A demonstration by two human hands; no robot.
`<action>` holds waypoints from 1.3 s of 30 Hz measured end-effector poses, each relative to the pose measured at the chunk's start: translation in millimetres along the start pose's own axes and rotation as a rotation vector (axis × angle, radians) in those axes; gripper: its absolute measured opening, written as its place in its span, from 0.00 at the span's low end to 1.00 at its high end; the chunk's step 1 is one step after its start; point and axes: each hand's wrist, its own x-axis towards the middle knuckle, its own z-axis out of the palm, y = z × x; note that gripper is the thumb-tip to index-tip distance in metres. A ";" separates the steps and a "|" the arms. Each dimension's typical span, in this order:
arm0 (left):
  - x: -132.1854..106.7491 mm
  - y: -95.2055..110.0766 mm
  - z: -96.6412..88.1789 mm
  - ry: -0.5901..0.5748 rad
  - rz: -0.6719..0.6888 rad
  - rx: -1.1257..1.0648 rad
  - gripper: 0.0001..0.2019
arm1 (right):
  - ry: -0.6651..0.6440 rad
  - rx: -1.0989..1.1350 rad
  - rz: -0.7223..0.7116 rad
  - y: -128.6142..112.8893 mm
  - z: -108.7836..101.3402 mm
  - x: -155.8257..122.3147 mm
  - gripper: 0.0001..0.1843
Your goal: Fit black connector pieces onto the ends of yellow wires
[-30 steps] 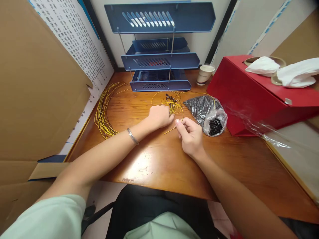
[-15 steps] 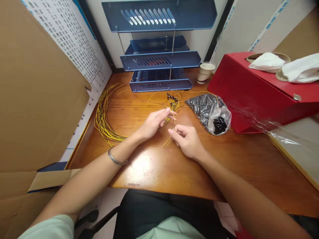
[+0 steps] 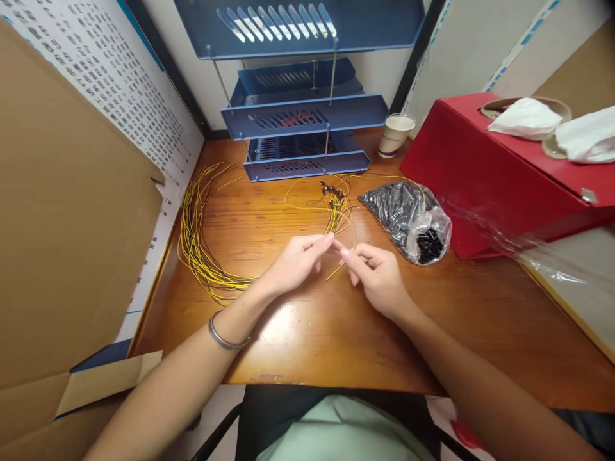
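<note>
Head view, looking down over a wooden desk (image 3: 307, 333). Left hand (image 3: 293, 259) and right hand (image 3: 379, 278) meeting above the middle of the desk, fingertips almost touching. Left thumb and forefinger pressed together, pinching the end of a thin yellow wire (image 3: 336, 269); other fingers loosely curled. Right thumb and forefinger also pinched close at the same spot, remaining fingers fanned slightly below; whether a small part sits between them, impossible to tell. Held wire slanting down and left from the fingertips, its upper run leading toward the small wire bundle (image 3: 336, 205) just beyond the hands, with dark tips at its far end. Metal bracelet (image 3: 223, 336) on the left wrist.

Left of the hands, a large sheaf of yellow wires (image 3: 196, 237) curving along the desk's edge beside a cardboard panel (image 3: 72, 211). Right of the bundle, a clear plastic bag of small black parts (image 3: 408, 214), lying against a red box (image 3: 490, 173) with white cloth (image 3: 528, 118) on top. At the back, a blue stacked letter tray (image 3: 302, 115), and a paper cup (image 3: 394, 133) just beside it. Printed sheet (image 3: 110, 77) on the left wall behind the cardboard.
</note>
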 end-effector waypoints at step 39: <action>-0.8 -10.2 18.0 0.176 0.368 0.065 0.11 | 0.240 0.040 -0.110 -2.4 -10.9 6.3 0.11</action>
